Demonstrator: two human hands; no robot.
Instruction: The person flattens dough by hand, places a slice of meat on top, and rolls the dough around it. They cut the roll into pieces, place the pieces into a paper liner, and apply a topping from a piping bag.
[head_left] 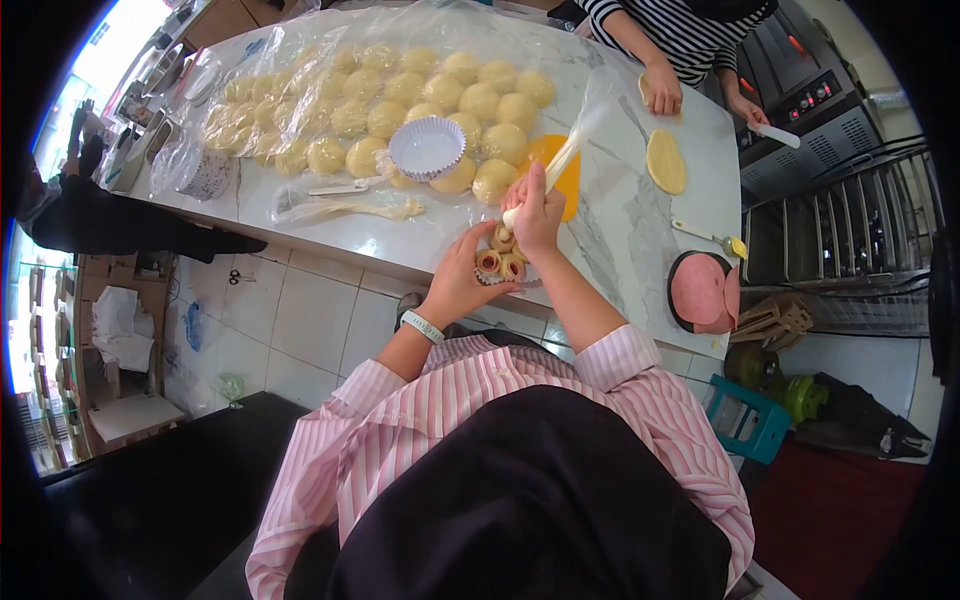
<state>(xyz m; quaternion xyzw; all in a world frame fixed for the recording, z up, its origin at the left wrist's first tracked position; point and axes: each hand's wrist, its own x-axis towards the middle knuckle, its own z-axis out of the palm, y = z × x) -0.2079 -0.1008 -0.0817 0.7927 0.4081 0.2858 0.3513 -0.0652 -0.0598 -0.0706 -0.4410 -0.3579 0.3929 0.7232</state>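
My left hand (456, 283) is closed around a pleated paper cup (526, 284) that holds several small rolls of dough (487, 261) with pink filling showing at their ends. In my right hand (537, 213) is a clear piping bag (578, 138) of pale cream, squeezed near its lower end. Its tip is down at the rolls, partly hidden by my fingers. Just beyond lies an orange-yellow scraper (569, 180), partly covered by the bag and my hand. A white pleated paper cup (428, 147) rests on the plastic-covered dough balls (455, 105).
Another filled plastic bag (370, 207) lies near the table edge. To the right are a flattened dough oval (665, 162), a brush-like tool (710, 236) and pink round slices (700, 292). Across the table, a co-worker's hand (661, 88) presses dough; the other holds a white-bladed tool (777, 134).
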